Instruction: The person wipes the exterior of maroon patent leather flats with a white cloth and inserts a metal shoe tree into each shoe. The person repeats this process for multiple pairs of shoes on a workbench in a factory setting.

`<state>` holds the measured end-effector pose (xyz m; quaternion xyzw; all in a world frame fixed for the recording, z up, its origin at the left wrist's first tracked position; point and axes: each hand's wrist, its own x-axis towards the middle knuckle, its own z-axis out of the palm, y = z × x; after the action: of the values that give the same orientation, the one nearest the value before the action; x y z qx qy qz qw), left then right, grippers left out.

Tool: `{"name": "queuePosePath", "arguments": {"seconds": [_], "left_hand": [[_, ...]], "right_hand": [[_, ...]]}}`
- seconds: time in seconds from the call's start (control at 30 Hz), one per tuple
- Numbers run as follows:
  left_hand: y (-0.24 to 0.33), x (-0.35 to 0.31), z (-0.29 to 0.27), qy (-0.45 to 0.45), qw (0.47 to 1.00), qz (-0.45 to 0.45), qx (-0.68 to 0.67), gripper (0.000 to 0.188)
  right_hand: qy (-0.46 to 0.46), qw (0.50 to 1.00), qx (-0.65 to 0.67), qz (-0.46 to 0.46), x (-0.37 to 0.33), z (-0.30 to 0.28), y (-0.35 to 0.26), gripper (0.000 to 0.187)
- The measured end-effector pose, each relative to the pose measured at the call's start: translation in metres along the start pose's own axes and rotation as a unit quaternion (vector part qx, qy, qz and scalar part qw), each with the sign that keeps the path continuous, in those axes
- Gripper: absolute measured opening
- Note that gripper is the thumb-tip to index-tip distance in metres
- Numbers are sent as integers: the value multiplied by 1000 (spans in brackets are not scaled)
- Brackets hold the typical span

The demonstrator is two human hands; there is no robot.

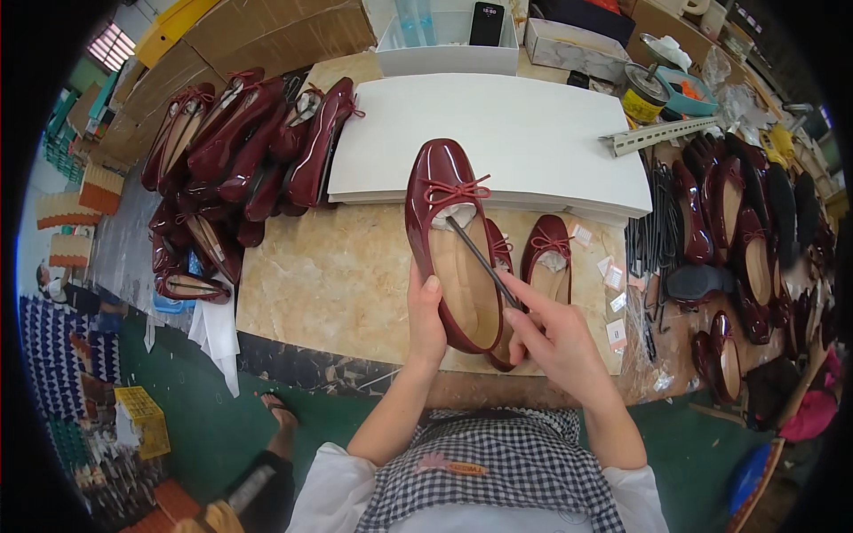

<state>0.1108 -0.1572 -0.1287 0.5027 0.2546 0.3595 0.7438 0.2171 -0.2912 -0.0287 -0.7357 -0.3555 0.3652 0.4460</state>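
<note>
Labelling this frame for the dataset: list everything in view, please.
held shoe: one, dark red patent with bow, above table edge
thin rod: one, dark, tip inside held shoe
shoes on table: two, dark red, right of held shoe
shoe pile: many, dark red, left
shoe rows: many, dark red and black, right
white boards: stack, table centre
tray: one, white, holds phone, far side
table: beige marble-look
left hand: grips held shoe's heel
right hand: holds rod

Held shoe (449, 240) above the surface (329, 275), white boards (533, 133) behind it, piled shoes (231, 151) to its left, a second shoe (549, 258) just right, more shoes (746, 240) far right.
</note>
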Motion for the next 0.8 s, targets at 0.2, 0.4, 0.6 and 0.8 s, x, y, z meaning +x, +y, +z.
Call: {"name": "queuePosePath", "arguments": {"seconds": [0.2, 0.4, 0.6, 0.8], "left_hand": [[0, -5, -5, 0, 999, 11, 46, 62], [-11, -26, 10, 37, 995, 59, 68, 67], [-43, -31, -5, 60, 991, 36, 111, 57], [8, -18, -85, 19, 920, -88, 382, 60]], "right_hand": [[-5, 998, -17, -65, 11, 4, 11, 23], [168, 972, -61, -156, 16, 28, -5, 20], [138, 939, -291, -119, 24, 55, 34, 24], [309, 936, -170, 9, -3, -95, 114, 19]]}}
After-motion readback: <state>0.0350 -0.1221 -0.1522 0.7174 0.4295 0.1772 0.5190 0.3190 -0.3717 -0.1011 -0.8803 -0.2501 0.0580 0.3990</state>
